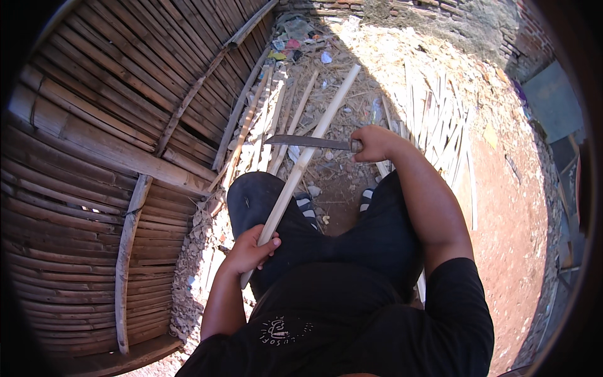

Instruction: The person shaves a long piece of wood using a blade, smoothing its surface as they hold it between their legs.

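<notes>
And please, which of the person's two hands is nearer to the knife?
The right hand: it grips the knife by its handle. The left hand is apart from the knife, closer to the body, holding the pale strip near its lower end.

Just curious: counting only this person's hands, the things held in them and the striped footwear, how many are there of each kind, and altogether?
Hands: 2 (left hand, right hand)
Machete: 1, in the right hand
Pale bamboo strip: 1, in the left hand
Striped footwear: 2, one on each foot
Total: 6
</notes>
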### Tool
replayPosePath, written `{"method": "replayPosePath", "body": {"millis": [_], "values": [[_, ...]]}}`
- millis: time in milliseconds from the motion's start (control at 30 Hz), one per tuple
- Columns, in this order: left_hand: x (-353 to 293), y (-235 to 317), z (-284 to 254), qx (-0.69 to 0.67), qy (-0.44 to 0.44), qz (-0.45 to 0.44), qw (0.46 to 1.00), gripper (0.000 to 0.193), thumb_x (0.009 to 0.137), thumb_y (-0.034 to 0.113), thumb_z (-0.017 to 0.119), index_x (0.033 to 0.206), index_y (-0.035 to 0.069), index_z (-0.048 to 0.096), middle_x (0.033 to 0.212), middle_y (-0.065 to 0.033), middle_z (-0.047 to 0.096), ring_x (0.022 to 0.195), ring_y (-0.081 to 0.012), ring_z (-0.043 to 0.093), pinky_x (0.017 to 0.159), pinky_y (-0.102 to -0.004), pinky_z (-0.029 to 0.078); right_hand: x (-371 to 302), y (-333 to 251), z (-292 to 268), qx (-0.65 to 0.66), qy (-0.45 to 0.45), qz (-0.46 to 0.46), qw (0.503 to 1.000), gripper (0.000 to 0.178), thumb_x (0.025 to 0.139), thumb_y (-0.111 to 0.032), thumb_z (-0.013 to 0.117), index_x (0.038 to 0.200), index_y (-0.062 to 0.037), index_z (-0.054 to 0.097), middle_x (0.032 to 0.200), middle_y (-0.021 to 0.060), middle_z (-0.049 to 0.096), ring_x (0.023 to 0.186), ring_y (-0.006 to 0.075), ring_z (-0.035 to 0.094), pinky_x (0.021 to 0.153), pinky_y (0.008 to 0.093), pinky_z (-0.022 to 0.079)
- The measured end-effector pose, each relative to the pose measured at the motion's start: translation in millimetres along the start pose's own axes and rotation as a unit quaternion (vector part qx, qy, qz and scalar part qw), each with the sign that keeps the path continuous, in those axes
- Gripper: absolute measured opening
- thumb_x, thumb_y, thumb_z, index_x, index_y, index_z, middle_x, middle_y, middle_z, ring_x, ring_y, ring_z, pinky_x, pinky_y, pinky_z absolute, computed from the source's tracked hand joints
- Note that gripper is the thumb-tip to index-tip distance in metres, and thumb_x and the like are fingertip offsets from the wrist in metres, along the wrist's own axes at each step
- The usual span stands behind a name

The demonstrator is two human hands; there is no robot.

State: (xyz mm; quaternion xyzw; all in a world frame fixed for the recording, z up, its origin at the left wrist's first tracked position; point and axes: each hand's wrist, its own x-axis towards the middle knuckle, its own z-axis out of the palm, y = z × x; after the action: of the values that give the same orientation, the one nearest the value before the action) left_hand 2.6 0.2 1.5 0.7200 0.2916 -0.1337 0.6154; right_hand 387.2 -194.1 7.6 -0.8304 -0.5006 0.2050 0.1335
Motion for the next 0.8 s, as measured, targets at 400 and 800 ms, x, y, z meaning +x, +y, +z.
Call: {"method": "replayPosePath", "body": {"millis": [400, 800], "values": [[-3.2, -3.6, 7.4, 0.042, 0.051, 0.023, 0.998, 0.037, 0.092, 0.033, 0.077, 0.110, 0.004, 0.063, 0.068, 0.0004, 0.056, 0.053, -0.0090, 0.054, 0.046, -0.0273, 0.045, -4.4, -11.9, -8.7, -0.053, 0.055, -0.039, 0.996, 0.047, 0.072, -0.037, 0.081, 0.102, -0.0024, 0.070, 0.086, 0.0212, 0.070, 0.089, 0.0410, 0.069, 0.079, 0.0496, 0.053], [-3.5, -3.3, 5.9, 0.031, 0.044, 0.023, 0.998, 0.036, 0.092, 0.031, 0.076, 0.110, 0.004, 0.062, 0.071, -0.0008, 0.059, 0.051, -0.0092, 0.053, 0.045, -0.0268, 0.044, -9.2, -17.9, -13.6, -0.073, 0.027, 0.017, 0.997, 0.052, 0.074, -0.033, 0.080, 0.120, -0.0115, 0.071, 0.104, 0.0141, 0.074, 0.102, 0.0351, 0.070, 0.088, 0.0470, 0.056]]}}
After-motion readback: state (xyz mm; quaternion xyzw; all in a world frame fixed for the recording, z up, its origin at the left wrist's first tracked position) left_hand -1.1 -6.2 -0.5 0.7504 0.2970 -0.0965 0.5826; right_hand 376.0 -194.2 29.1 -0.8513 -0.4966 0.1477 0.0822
